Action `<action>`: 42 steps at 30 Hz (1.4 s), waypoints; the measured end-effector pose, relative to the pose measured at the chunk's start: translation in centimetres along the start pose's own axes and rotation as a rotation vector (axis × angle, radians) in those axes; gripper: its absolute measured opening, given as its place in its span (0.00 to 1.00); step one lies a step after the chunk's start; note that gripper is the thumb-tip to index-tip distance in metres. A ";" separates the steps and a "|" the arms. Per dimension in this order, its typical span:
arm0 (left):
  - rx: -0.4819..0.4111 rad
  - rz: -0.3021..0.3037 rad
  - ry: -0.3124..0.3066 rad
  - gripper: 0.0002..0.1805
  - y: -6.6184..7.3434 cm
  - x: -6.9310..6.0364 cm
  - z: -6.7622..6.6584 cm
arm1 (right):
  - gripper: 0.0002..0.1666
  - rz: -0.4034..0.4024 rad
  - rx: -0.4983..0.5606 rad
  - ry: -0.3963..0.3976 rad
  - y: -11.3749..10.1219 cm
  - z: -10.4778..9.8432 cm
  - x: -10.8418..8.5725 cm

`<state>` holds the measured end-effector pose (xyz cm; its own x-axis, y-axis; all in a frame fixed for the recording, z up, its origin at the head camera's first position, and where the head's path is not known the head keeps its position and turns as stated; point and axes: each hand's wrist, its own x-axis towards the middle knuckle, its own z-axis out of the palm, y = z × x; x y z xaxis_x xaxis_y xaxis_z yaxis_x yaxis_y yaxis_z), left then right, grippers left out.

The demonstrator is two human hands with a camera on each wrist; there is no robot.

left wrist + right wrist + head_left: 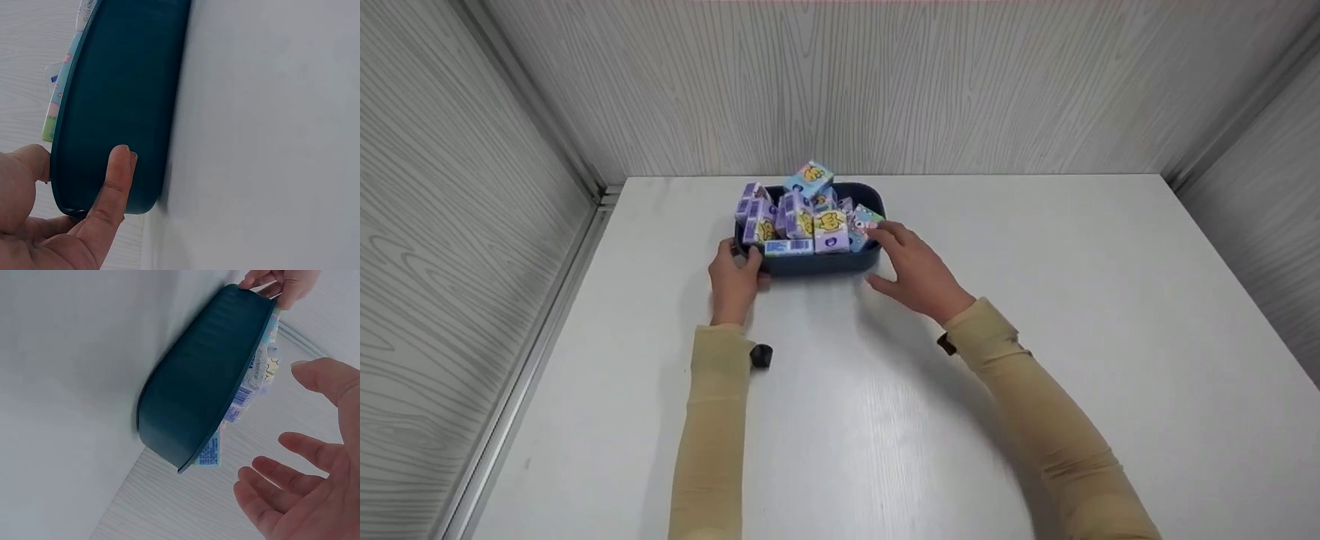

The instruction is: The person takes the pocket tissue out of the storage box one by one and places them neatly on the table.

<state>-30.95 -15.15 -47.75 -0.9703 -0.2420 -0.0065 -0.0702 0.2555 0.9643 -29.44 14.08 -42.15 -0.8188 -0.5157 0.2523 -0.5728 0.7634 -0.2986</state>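
Observation:
A dark teal plastic basin (825, 264) with rounded corners stands on the table, heaped with small printed boxes (831, 229) in purple, blue and yellow. At its front left corner my left hand (733, 283) grips the rim; in the left wrist view one finger (109, 194) lies along the outer wall. My right hand (921, 274) is beside the front right corner, its fingers parted. In the right wrist view that hand (320, 478) holds nothing and stands apart from the basin (197, 377). One blue box (810, 180) sits highest, at the back of the heap.
The white table (825, 420) extends around the basin and toward me. Behind it rises a grey wood-grain panel (840, 90), with similar panels on the left (442, 247) and right (1260, 180). A metal rail (525, 360) runs along the left edge.

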 end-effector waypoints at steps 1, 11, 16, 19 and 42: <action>0.000 0.003 -0.001 0.27 0.0 0.0 0.0 | 0.40 -0.014 0.008 -0.019 -0.1 -0.1 0.6; -0.017 -0.015 -0.022 0.28 0.2 0.0 -0.3 | 0.47 -0.014 0.097 -0.190 0.1 -0.5 6.5; -0.009 -0.022 -0.024 0.26 -0.1 -0.1 0.0 | 0.47 -0.012 0.139 -0.202 0.0 0.9 7.7; -0.017 -0.017 -0.026 0.26 -0.1 -0.2 0.1 | 0.45 -0.016 0.137 -0.206 -0.2 1.4 8.0; -0.020 0.050 0.005 0.25 -0.4 0.0 -0.1 | 0.33 -0.021 0.180 -0.219 0.2 2.1 9.2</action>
<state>-30.90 -15.34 -48.09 -0.9713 -0.2341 0.0430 -0.0170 0.2483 0.9685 -37.16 8.73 -41.85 -0.7841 -0.6176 0.0610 -0.5715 0.6801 -0.4592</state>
